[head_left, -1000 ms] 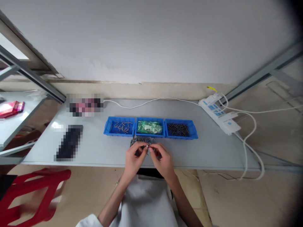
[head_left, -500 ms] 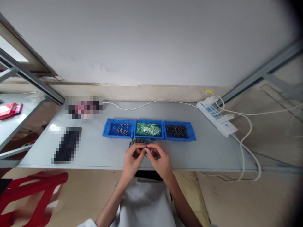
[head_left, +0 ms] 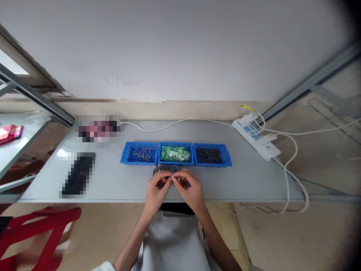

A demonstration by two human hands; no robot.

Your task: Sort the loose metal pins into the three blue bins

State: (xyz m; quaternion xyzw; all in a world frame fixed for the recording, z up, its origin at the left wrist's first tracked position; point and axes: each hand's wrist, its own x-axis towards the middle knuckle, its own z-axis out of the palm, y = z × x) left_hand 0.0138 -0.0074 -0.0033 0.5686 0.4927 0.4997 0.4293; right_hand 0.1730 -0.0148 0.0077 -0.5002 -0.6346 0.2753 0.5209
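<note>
While your left hand [head_left: 156, 191] and right hand [head_left: 191, 191] pinch a white piece [head_left: 173, 176] near the counter's [head_left: 248, 184] front edge, open room separates rightmost bin [head_left: 213, 164] from power strip [head_left: 256, 140].

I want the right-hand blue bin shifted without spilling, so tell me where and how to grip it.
Likely best: grip the right-hand blue bin by its long near and far walls, coming down from above. Its left end stands close against the middle bin, leaving little room there. Held level, its raised walls should keep in the dark slender pieces.
</note>
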